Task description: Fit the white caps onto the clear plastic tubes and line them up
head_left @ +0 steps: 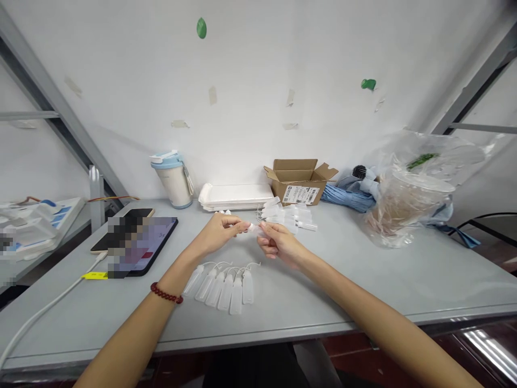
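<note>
Between my hands, above the middle of the grey table, is a small translucent plastic bottle [257, 230] with a white end. My left hand [220, 230] pinches at its white end from the left, and a red beaded bracelet circles that wrist. My right hand [280, 243] grips the body from the right with thumb and fingers, covering most of it. Below my hands, several similar bottles [225, 291] with thin white cords lie fanned out near the table's front edge. Another loose group of translucent bottles [288, 215] lies just beyond my right hand.
Behind stand a blue-lidded cup [173, 180], a stack of flat white packets [238, 195] and an open cardboard box [301, 183]. Two phone-like devices [161, 245] and a white cable [52, 299] lie left. Blue cloth [351, 196] and a clear plastic bag [407, 205] sit right.
</note>
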Demonstrator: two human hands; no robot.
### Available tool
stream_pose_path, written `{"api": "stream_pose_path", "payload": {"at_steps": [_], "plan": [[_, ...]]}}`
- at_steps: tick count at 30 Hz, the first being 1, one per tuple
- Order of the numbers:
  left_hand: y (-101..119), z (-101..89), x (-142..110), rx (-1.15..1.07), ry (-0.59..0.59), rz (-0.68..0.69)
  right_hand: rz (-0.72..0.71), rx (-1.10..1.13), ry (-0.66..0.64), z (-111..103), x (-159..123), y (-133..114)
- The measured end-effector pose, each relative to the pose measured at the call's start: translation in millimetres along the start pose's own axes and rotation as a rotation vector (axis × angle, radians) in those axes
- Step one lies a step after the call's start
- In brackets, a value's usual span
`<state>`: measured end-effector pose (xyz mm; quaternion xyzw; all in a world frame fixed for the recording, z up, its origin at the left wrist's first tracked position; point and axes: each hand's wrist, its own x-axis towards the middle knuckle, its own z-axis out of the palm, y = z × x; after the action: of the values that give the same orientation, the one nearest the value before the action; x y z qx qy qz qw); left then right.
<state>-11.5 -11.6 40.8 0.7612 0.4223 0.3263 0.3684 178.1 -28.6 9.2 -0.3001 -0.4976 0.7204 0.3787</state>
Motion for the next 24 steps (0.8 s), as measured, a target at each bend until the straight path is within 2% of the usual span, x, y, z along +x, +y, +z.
{"api": "stream_pose_path", "payload": {"at_steps": [10, 15, 19, 24], "plan": [[-0.3, 1.5, -1.7, -0.059, -0.086, -0.009, -0.031, -0.065, 0.045, -1.1, 0.7, -0.2], [-5.6, 3.5, 0.4, -0.090, -0.072, -0.055, -0.040, -0.113, 0.009, 0.1, -0.3, 0.4], [-2.4, 3.4, -1.1, -0.004, -0.143, -0.020, -0.035, -0.133, -0.005, 2.1, -1.6, 0.1], [7.8, 1.9, -4.1, 0.045, -0.106, 0.020, -0.016, -0.092, 0.054, 1.4, -1.2, -0.4]]}}
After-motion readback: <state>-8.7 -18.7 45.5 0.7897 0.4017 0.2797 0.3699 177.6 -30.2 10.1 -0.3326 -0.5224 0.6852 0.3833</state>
